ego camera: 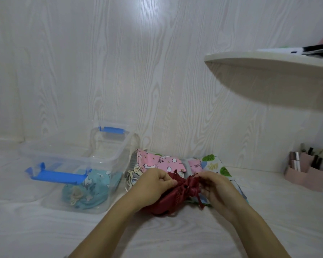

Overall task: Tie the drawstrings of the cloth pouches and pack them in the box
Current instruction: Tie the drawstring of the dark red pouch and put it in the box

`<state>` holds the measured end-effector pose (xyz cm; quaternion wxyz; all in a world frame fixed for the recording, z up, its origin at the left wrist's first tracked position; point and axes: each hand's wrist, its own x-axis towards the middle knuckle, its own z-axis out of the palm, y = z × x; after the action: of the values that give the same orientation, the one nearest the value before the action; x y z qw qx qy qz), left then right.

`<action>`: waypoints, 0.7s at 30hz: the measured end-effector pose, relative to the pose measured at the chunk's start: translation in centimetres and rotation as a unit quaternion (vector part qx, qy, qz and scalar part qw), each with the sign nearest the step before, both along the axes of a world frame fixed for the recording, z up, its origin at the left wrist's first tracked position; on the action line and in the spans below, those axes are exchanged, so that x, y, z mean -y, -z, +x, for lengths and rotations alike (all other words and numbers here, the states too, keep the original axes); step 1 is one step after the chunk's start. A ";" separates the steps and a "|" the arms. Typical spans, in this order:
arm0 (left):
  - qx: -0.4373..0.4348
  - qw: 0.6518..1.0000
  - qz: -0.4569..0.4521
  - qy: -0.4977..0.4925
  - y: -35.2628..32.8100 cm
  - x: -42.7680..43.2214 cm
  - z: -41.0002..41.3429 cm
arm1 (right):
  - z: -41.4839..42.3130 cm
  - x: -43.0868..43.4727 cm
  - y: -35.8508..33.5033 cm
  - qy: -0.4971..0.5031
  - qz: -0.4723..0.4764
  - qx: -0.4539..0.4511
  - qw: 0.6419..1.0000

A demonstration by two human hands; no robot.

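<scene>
Two hands meet on one pouch, with the rest laid out around the grip.
The left hand (153, 185) and right hand (216, 187) grip the held pouch (177, 194) from either side, low over the table (175, 235). Just behind the grip lies a pile (162, 162) of pouches, running off to its right and under the right hand. Left of the grip stands the box (112, 157), just beside the pile, with a boxed pouch (88, 190) in its near end. Well right of the grip an organiser (302, 170) sits by the wall, and a shelf (268, 71) hangs above it.
</scene>
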<state>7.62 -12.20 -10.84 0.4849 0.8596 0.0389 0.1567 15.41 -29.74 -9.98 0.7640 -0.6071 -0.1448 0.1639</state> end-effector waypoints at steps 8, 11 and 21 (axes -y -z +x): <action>0.033 0.993 0.114 0.003 0.6 0.0 0.2 | 0.6 0.7 0.0 -0.055 0.003 -0.036 0.998; 0.028 0.989 0.137 0.042 0.7 0.0 0.0 | 0.8 0.8 0.1 -0.060 0.018 -0.046 0.997; 0.032 0.976 0.215 0.030 0.6 -0.4 -0.2 | 1.5 0.6 0.7 -0.041 -0.019 -0.041 0.998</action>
<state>7.44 -11.80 -11.44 0.2940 0.9391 -0.0373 0.1741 16.95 -30.39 -10.69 0.7505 -0.6074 -0.1350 0.2228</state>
